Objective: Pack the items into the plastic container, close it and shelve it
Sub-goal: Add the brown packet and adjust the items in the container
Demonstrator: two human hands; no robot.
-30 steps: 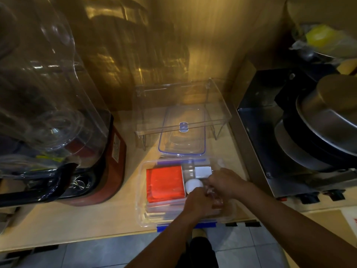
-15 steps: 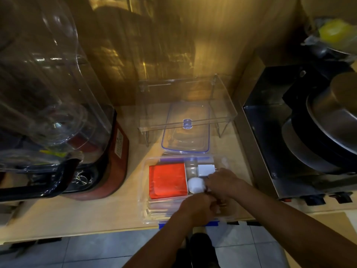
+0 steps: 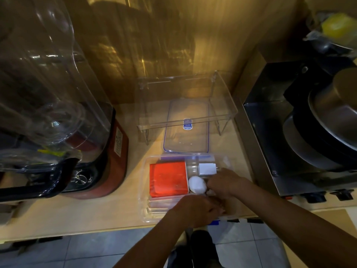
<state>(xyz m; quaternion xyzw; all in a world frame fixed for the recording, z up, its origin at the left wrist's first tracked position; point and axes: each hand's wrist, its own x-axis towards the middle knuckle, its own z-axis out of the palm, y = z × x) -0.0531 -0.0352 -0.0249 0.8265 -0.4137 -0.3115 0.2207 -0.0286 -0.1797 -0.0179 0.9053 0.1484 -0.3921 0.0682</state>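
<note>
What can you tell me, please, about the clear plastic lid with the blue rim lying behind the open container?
The clear rectangular plastic lid with a blue rim lies flat on the wooden counter, partly beneath a clear acrylic riser shelf. A small blue-and-white label sits near its middle. Its near edge lies close behind the open clear plastic container; whether they touch is unclear. Neither hand touches it.

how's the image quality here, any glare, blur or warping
Head view: warm yellow glare streaks the back wall; wide-angle lens bows the blender jar and frame edges; both hands, left and right, look soft; the clear plastic container shows faint reflections.
</note>
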